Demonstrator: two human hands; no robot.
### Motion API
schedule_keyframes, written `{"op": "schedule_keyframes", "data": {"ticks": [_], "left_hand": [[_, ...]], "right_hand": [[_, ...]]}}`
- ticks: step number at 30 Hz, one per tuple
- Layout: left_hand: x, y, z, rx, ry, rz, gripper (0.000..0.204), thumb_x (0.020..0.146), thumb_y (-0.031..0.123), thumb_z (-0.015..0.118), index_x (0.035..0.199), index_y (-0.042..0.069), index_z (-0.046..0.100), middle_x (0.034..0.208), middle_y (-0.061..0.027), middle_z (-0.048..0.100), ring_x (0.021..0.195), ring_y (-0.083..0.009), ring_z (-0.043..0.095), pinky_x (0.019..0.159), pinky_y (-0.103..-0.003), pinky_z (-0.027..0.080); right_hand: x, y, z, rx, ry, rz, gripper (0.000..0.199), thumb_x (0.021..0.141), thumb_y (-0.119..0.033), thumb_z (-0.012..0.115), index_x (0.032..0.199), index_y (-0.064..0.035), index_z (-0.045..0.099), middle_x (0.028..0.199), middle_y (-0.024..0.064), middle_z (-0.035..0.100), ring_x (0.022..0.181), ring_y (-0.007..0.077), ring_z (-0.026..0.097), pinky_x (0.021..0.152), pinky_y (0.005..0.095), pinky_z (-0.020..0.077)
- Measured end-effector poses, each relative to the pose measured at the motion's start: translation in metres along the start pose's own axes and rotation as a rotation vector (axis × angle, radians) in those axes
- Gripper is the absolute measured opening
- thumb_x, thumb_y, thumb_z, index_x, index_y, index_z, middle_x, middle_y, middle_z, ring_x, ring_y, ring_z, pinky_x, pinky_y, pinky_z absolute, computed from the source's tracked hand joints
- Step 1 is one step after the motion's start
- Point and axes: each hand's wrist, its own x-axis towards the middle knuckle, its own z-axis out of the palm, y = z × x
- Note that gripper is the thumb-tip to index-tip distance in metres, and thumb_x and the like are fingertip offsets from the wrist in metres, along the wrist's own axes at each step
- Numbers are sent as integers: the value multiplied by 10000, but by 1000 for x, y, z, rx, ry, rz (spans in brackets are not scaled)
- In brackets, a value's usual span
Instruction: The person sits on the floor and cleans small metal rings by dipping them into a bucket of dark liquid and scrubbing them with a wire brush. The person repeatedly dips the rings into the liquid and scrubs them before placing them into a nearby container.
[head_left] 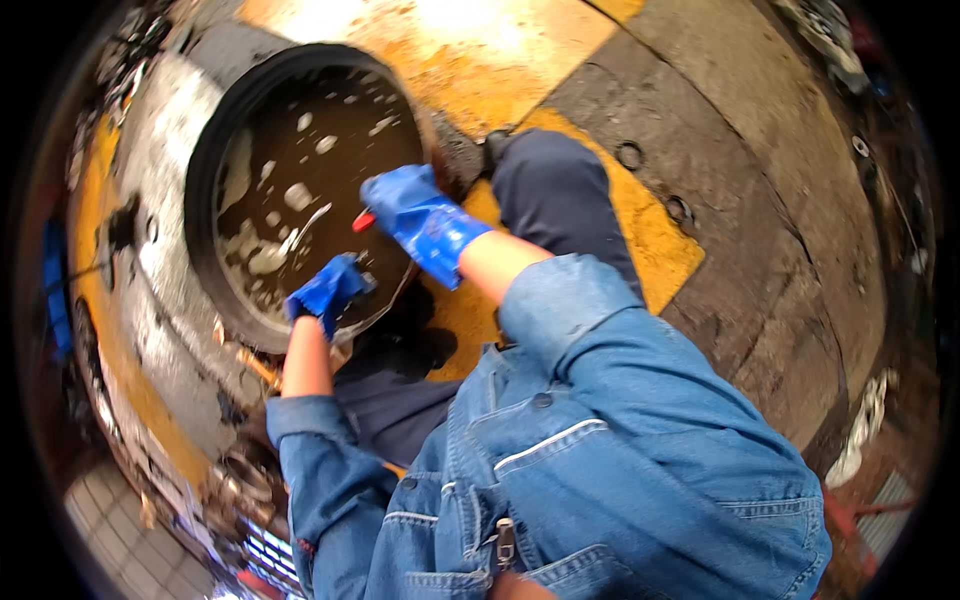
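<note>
A wide, round black tub (pixel 200 215) of murky brown liquid (pixel 330 130) with patches of pale foam stands in front of me. My right hand (pixel 415 215), in a blue rubber glove, is over the tub's right side, closed round a tool with a red end (pixel 363 221); the rest of the tool is hidden by the glove. At the tub's near edge my left hand (pixel 328 288), also blue-gloved, is closed over a small dark piece (pixel 366 280) that I cannot make out. A pale curved streak (pixel 308 228) shows over the liquid, beyond my left hand.
The floor (pixel 740 200) is grimy, with worn yellow patches. Two dark rings (pixel 630 154) lie right of my knee. Metal parts (pixel 245 475) are heaped at the lower left, and a whitish rag (pixel 860 430) lies at the far right.
</note>
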Motion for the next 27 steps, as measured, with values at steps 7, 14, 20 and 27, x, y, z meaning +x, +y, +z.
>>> {"op": "schedule_keyframes", "data": {"ticks": [7,14,20,27], "left_hand": [[-2,41,18,85,165,-31,340,1021,256,659,1278,52,750,1223,-129,789,1110,-344,742,997,-457,556],[-42,1,-4,-1046,316,57,317,1044,226,750,1291,27,742,1177,-92,811,1052,-195,771,788,-345,625],[-73,-8,-2,-1243,453,193,360,1055,241,742,1330,11,708,1221,-98,807,988,-171,768,754,-296,614],[-67,-10,4,-1253,497,166,321,1052,210,731,1325,42,728,1193,-89,805,1021,-173,760,857,-301,612]], "right_hand": [[1,21,8,-61,46,33,205,868,-261,767,1065,-207,750,975,90,805,937,368,787,772,547,589],[-5,17,11,-37,107,-24,224,861,-209,771,1079,-185,728,957,101,785,946,373,769,776,543,575],[-8,21,4,81,203,-129,213,907,-240,749,1102,-163,786,963,142,793,931,390,768,817,503,612],[-13,-44,-37,572,74,-132,290,1000,-250,760,1246,-103,807,1146,125,823,1069,225,796,964,340,601]]}}
